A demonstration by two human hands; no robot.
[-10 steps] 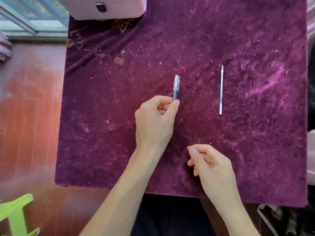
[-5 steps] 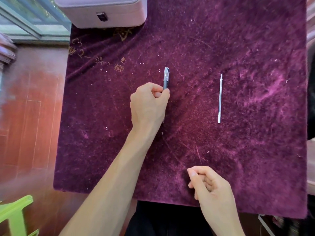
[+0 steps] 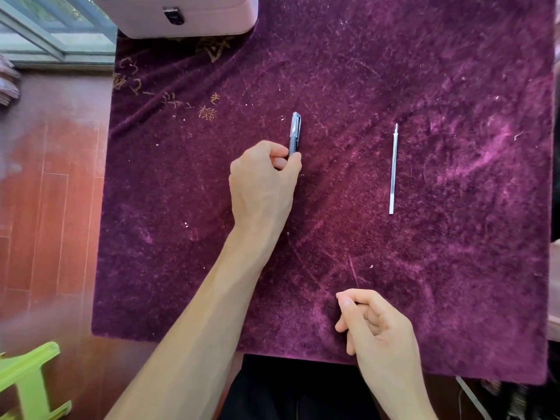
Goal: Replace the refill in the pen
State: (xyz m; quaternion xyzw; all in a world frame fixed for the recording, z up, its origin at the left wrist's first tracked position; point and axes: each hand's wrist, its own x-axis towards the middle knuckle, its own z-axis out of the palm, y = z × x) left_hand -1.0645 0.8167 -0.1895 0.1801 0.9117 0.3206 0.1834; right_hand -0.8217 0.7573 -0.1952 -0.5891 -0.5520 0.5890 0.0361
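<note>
A dark pen point(image 3: 295, 133) with a clear clipped cap pokes out above my left hand point(image 3: 263, 180), which is closed around its lower part over the middle of the purple velvet cloth point(image 3: 424, 268). The pen's lower end is hidden inside my fist. A thin white refill point(image 3: 393, 168) lies by itself on the cloth to the right, pointing away from me. My right hand point(image 3: 374, 325) rests near the cloth's front edge, its fingers curled loosely with nothing visible in them.
A pale pink case point(image 3: 181, 16) with a dark latch stands at the cloth's far left corner. Wooden floor point(image 3: 45, 207) lies to the left, with a green stool point(image 3: 27, 380) at the lower left. The cloth's right edge borders another surface.
My left hand has carried the pen away from me and slightly left over the cloth. My right hand has stayed near the front edge, and the refill has not moved.
</note>
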